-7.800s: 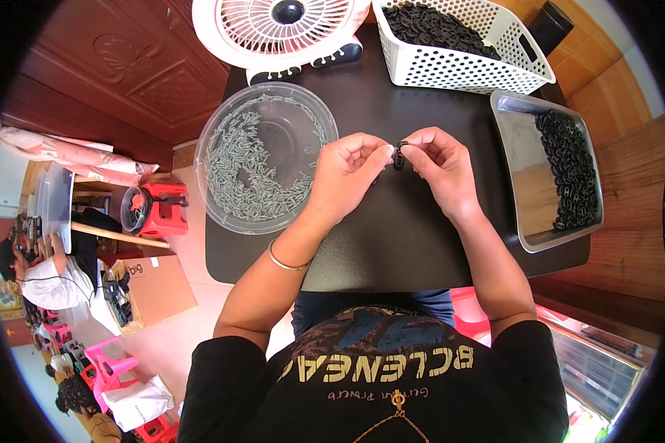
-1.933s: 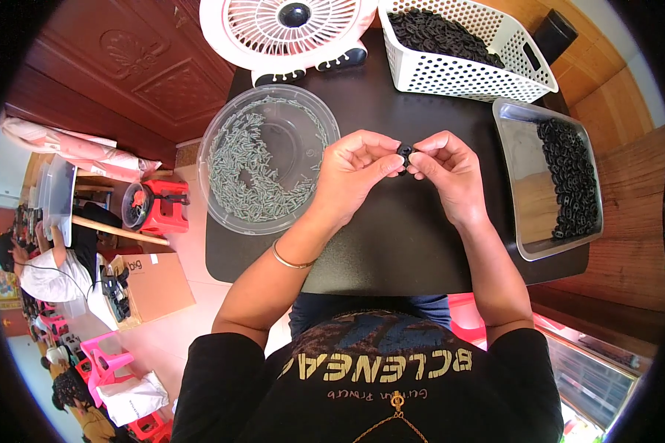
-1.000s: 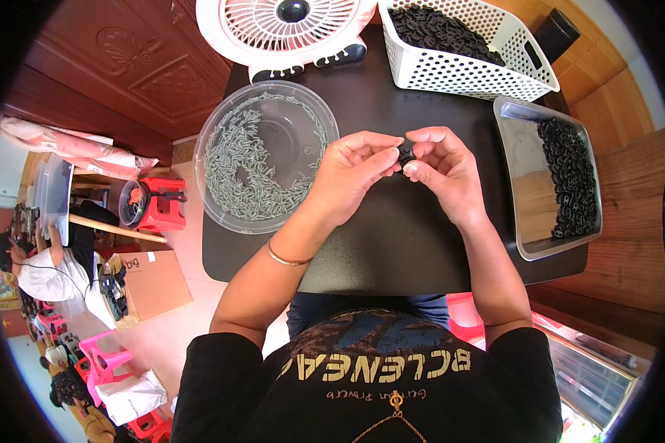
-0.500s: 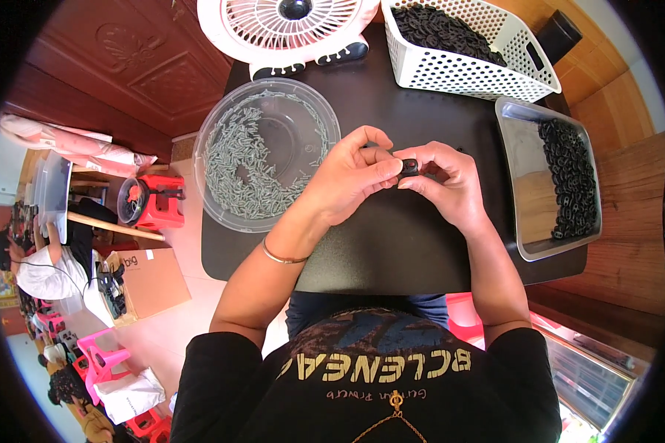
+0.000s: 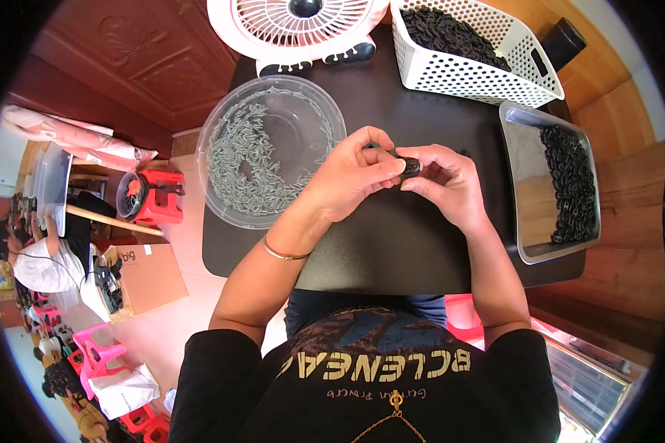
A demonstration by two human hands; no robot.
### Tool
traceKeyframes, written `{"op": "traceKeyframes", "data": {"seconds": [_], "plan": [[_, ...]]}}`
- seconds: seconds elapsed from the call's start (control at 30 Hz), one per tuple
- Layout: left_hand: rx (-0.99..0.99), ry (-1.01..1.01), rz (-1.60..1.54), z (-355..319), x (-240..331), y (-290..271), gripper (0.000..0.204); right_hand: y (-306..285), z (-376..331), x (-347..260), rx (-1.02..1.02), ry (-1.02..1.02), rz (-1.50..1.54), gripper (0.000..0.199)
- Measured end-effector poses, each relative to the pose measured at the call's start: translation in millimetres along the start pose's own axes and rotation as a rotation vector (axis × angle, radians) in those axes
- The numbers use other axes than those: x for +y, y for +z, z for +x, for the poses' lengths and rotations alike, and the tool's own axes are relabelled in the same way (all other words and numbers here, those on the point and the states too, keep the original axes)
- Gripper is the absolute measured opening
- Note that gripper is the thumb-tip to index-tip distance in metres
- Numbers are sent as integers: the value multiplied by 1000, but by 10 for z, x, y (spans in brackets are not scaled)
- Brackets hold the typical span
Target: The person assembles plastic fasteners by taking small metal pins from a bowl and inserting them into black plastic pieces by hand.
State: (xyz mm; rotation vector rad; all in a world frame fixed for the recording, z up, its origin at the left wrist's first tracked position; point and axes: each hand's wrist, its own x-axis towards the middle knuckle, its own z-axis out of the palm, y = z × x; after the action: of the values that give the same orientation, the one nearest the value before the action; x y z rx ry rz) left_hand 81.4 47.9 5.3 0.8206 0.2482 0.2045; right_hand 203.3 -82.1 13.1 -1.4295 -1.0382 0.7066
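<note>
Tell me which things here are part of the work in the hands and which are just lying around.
In use:
left hand and right hand, pinching a small black part
clear bowl of small grey pieces
white basket of black rings
metal tray of black rings

Lying about:
white fan
red stool
cardboard box
pink stool

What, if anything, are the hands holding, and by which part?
A small black ring-like part, pinched at its edges between the fingertips of the left hand and right hand.

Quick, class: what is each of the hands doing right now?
Left hand: closed, fingertips pinching the small black ring.
Right hand: closed, pinching the same small black ring from the other side.
</note>
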Motion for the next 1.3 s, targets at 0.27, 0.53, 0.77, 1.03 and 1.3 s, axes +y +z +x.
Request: {"op": "traceKeyframes", "data": {"seconds": [0.27,0.53,0.77,1.03,1.3], "plan": [[-39,52,77,-39,-14,-32,25,-5,-34,46,-20,-127,-2,23],[152,362,579,-259,490,-132,14,-122,661,-562,519,-377,-466,24],[266,547,1510,-517,656,-421,6,-424,906,-476,587,-522,-743,33],[99,561,1913,-569,495,-604,9,-240,300,-201,345,-251,-474,22],[151,499,2140,-491,463,-576,4,-359,69,-272,293,-106,-547,18]]}}
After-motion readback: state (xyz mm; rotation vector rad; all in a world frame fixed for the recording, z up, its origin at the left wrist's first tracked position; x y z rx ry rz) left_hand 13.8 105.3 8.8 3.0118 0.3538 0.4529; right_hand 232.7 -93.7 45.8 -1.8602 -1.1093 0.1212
